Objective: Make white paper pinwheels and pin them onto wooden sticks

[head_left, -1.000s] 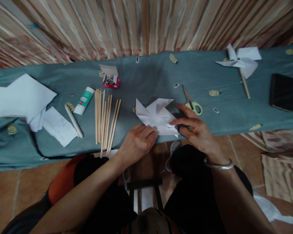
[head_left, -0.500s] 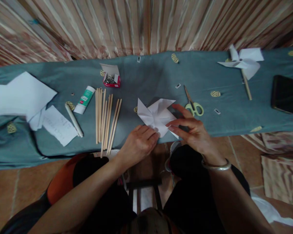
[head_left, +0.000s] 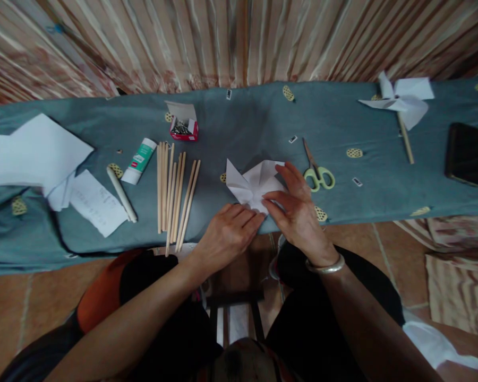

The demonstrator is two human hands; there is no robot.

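A white paper pinwheel (head_left: 258, 183), cut and folded into pointed blades, lies near the front edge of the cloth-covered table. The fingers of my left hand (head_left: 231, 231) are closed on its near edge and hold it down. From the right, my right hand (head_left: 297, 212) pinches a paper flap near the middle, while its other fingers reach over the right blade. My hands partly cover the near and right blades. Scissors (head_left: 318, 178) with light green handles lie to the right, apart from my fingers. Left of the paper are several wooden sticks (head_left: 175, 196).
An open red box of metal pins (head_left: 184, 129), a glue stick (head_left: 140, 161), a white pen (head_left: 121, 193) and white paper sheets (head_left: 43, 154) lie leftward. A finished pinwheel on a stick (head_left: 406, 103) and a black phone (head_left: 466, 154) lie at right. A striped curtain (head_left: 223, 42) hangs behind.
My right hand has moved left, bringing its thumb and fingertips with the flap closer to the pinwheel's middle. My left hand stays at the near edge.
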